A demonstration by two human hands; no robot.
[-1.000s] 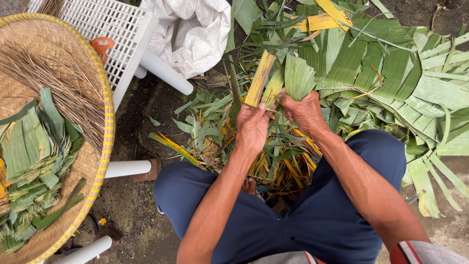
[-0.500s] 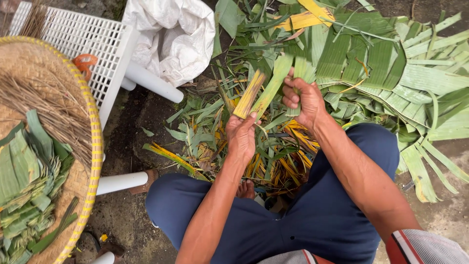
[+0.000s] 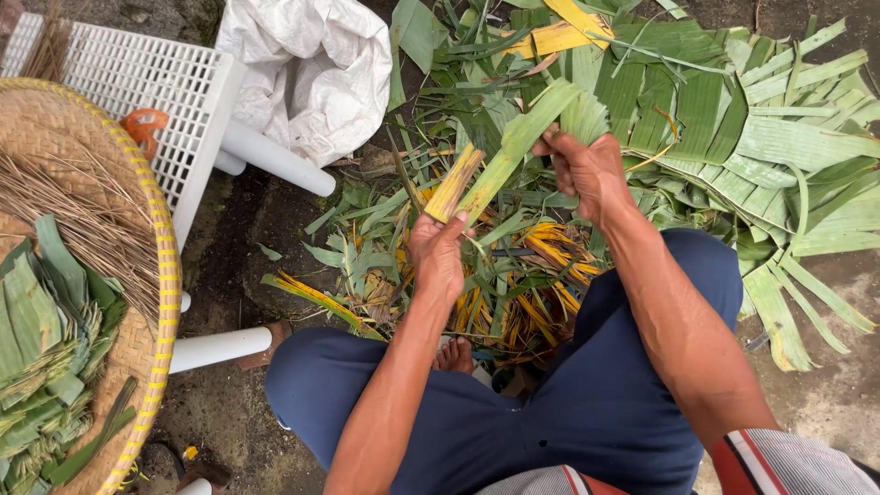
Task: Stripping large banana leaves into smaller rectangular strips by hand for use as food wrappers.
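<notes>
My left hand (image 3: 438, 254) pinches the lower end of a long leaf strip (image 3: 513, 147), where a yellowed piece (image 3: 453, 183) splits off beside it. My right hand (image 3: 587, 170) grips the upper, wider green part of the same strip. Both hands are held above my knees in dark blue trousers (image 3: 587, 403). Below them lies a heap of green and yellow leaf trimmings (image 3: 513, 275) on the ground.
A pile of large green banana leaves (image 3: 733, 119) covers the ground at the upper right. A round woven tray (image 3: 137, 183) at left holds thin sticks (image 3: 82, 220) and folded leaf pieces (image 3: 41, 357). A white plastic stool (image 3: 156, 82) and white sack (image 3: 312, 69) lie beyond.
The hands have drawn apart, the right one up and right, tearing the strip lengthwise so the yellowed piece stands separate. The view has shifted slightly left and down.
</notes>
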